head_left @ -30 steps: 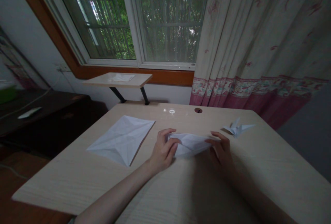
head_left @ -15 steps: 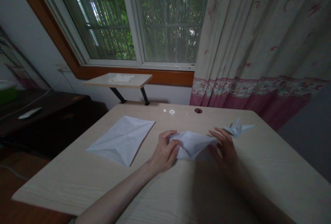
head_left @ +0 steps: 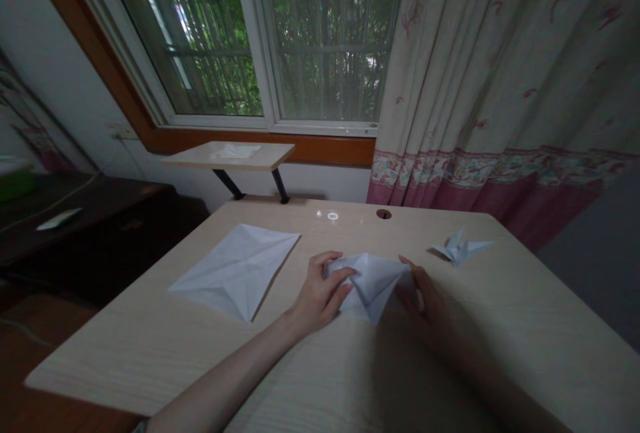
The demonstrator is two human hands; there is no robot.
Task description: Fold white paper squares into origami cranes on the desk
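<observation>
Pinching grip on both sides: the left hand (head_left: 319,294) and right hand (head_left: 423,300) hold a folded white paper (head_left: 373,284) at mid-desk on the pale wood desk (head_left: 150,353). Its long axis runs left to right, with one corner pointing near. A creased paper sheet (head_left: 235,272) lies left; a small origami crane (head_left: 459,249) sits right.

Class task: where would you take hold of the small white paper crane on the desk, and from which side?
Probably at the middle of the paper crane, where its folds gather, pinching from above. Coming from the near-left side suits the right hand, which is closest, beside the folded paper. The thin, pointed tips stick out and look easily bent, so they are poor places to grip.
</observation>
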